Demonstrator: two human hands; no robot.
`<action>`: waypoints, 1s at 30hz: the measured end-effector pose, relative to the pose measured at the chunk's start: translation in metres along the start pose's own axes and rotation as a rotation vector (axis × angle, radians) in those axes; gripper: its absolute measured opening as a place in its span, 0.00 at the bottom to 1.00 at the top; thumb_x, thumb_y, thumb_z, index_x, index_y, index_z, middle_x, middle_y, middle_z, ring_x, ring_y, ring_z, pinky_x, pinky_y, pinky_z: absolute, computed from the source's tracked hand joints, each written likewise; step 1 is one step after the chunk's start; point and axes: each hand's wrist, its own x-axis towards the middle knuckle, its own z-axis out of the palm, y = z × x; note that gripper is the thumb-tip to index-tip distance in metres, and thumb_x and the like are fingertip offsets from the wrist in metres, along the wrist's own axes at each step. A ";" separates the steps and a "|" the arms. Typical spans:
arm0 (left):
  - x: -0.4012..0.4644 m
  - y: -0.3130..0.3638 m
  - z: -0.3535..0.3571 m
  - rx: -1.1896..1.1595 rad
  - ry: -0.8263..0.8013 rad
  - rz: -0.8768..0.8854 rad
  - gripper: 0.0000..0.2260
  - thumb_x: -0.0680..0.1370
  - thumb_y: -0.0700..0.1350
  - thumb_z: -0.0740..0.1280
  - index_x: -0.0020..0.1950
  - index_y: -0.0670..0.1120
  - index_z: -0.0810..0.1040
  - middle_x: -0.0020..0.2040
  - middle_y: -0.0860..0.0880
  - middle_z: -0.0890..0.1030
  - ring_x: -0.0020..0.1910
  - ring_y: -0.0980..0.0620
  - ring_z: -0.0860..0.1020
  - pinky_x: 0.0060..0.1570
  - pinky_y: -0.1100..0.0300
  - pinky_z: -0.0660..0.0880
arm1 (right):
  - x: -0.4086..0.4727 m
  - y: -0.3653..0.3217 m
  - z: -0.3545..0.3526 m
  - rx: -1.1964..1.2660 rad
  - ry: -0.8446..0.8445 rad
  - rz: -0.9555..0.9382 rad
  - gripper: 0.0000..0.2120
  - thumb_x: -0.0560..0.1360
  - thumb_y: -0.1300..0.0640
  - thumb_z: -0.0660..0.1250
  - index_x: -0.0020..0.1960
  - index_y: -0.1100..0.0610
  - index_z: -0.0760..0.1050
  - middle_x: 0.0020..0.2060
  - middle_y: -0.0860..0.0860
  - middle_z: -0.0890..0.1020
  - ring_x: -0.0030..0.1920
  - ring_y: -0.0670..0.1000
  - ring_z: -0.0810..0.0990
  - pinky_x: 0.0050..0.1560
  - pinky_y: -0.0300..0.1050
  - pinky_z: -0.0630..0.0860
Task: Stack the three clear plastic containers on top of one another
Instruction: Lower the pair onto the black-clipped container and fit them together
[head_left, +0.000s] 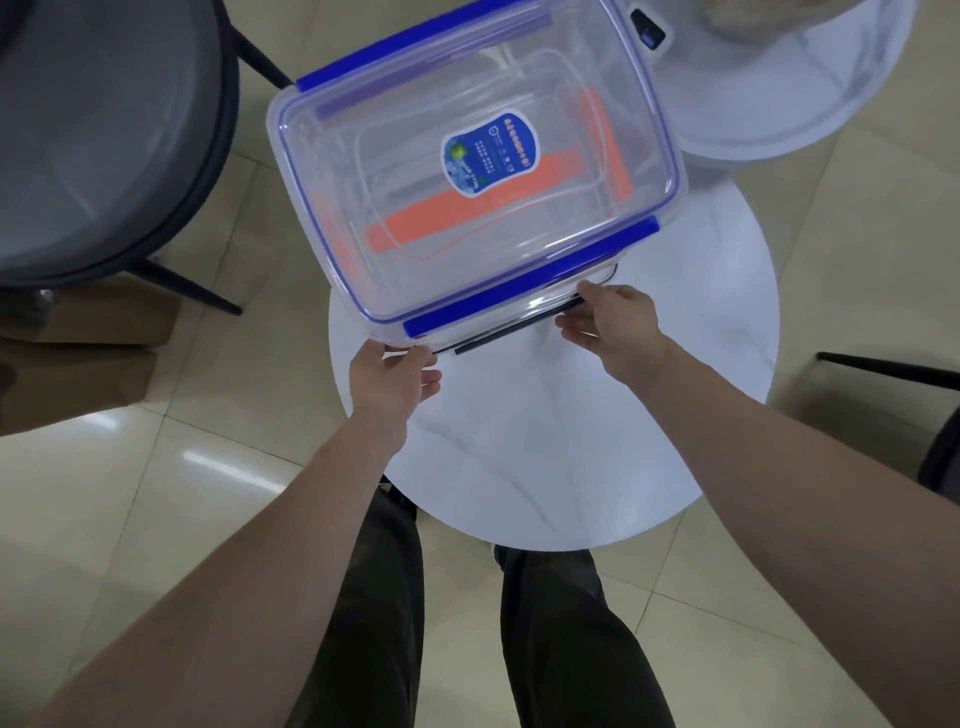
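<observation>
1. The blue-clipped container (475, 171) hides the stack beneath; only orange strips (457, 213) show through.
2. Its far corner is cut off.
3. The label (488, 154) print is unreadable.
4. The grey chair (104, 140) is cropped.

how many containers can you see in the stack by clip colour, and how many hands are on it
blue-clipped container: 1, on top
orange-clipped container: 1, seen through the top one
dark-trimmed container: 1, only its near edge shows
hands: 2, left hand and right hand at the near edge
total: 3 containers, 2 hands

Glossy beige tiled floor (156, 493), round white table (571, 467), grey chair (104, 130)
</observation>
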 end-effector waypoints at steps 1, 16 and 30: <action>-0.001 0.001 0.003 0.014 -0.006 0.006 0.12 0.76 0.39 0.72 0.58 0.40 0.77 0.47 0.42 0.84 0.39 0.47 0.83 0.40 0.57 0.83 | 0.000 0.001 -0.004 0.009 0.008 0.006 0.09 0.79 0.59 0.68 0.56 0.62 0.73 0.49 0.61 0.83 0.44 0.56 0.86 0.47 0.48 0.84; -0.022 0.005 0.068 0.189 -0.133 0.049 0.11 0.77 0.39 0.71 0.58 0.42 0.76 0.48 0.42 0.84 0.41 0.45 0.83 0.48 0.50 0.84 | -0.005 0.032 -0.088 0.173 0.139 0.073 0.08 0.80 0.59 0.66 0.57 0.62 0.74 0.52 0.62 0.84 0.50 0.58 0.87 0.49 0.49 0.84; -0.033 0.007 0.117 0.330 -0.210 0.098 0.09 0.78 0.40 0.70 0.56 0.44 0.75 0.45 0.45 0.82 0.41 0.47 0.83 0.46 0.53 0.83 | -0.018 0.070 -0.135 0.344 0.216 0.126 0.11 0.81 0.60 0.64 0.58 0.68 0.75 0.56 0.66 0.83 0.52 0.62 0.86 0.52 0.51 0.83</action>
